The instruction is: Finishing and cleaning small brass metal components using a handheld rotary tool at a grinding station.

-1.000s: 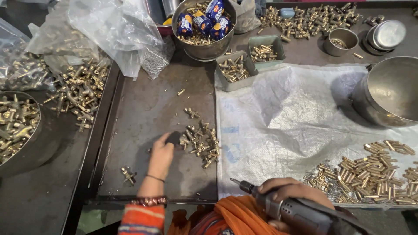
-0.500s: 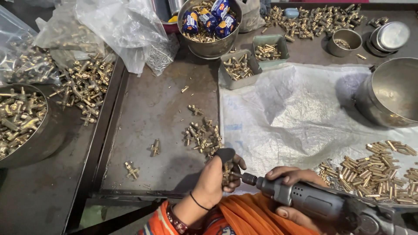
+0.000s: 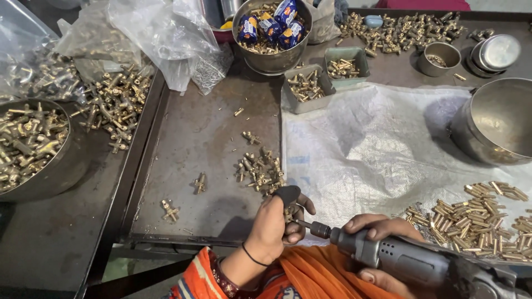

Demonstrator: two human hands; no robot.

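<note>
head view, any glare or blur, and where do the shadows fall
Head view: sharp overall, wide-angle bending at the edges; bright glare inside the steel bowl, which casts a soft shadow on the white plastic sheet; left hand and power driver are crisp, no motion blur.

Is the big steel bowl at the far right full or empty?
Empty as far as shown: the big steel bowl shows only bare shiny metal inside; its right part is cut off.
</note>
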